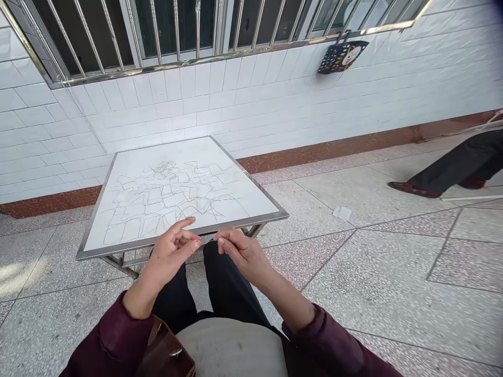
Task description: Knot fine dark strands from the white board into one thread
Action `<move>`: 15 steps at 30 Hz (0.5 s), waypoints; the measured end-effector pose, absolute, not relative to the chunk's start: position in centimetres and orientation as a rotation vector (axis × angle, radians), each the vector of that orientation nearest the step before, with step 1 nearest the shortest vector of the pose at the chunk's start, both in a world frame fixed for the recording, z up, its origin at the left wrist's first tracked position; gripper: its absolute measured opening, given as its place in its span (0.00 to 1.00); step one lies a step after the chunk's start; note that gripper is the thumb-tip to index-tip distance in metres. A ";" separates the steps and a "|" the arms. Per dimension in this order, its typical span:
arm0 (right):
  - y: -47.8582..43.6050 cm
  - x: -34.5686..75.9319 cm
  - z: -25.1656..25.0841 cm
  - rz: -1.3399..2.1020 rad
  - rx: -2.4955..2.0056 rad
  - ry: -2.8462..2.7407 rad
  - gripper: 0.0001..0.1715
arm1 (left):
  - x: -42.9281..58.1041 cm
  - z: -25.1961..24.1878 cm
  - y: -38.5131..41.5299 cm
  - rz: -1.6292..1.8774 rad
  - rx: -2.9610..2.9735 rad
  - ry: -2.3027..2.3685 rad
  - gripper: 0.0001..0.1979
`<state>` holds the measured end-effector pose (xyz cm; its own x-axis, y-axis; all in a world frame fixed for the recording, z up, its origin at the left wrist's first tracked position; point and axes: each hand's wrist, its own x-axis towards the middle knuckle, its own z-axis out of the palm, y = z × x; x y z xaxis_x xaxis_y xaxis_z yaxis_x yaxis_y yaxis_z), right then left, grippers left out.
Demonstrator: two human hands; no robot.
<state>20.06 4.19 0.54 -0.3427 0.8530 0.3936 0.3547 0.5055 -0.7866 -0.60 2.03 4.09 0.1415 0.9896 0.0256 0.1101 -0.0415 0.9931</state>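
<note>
My left hand (172,252) and my right hand (240,251) meet in front of me, just above my knees and at the near edge of a small white table (118,250). Both hands have thumb and fingers pinched together, fingertips almost touching each other. Whatever they pinch is too thin or small to make out. The left index finger sticks up a little over the table rim. The tabletop carries a pencil-like line drawing (173,196) of many linked shapes.
The table has a metal rim and folding legs and stands on a speckled tiled floor beside a white tiled wall with a barred window. A dark bag (341,55) hangs from the bars. Another person's legs and shoes (414,189) reach in at right. A paper scrap (342,213) lies on the floor.
</note>
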 end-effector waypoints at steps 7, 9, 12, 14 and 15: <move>3.6 19.6 0.9 0.743 -0.980 -1.932 0.10 | 0.6 2.8 1.8 1.106 1.474 1.161 0.23; 3.6 19.5 0.5 0.746 -0.968 -1.943 0.10 | 0.3 2.7 1.6 1.083 1.524 1.182 0.24; 3.6 19.5 -0.1 0.811 -0.984 -1.910 0.09 | 0.1 2.7 1.3 1.108 1.533 1.211 0.25; 3.6 19.5 -0.3 0.866 -1.015 -1.864 0.09 | 0.0 2.8 1.2 1.167 1.498 1.225 0.26; 3.6 19.5 -0.3 0.878 -1.033 -1.840 0.09 | 0.0 3.0 1.1 1.195 1.476 1.232 0.26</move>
<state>19.50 3.57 -0.33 -0.3173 0.8925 0.3207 0.3122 0.4176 -0.8533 0.02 1.12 2.96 0.0579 0.9877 0.1454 0.1751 -0.1534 0.9725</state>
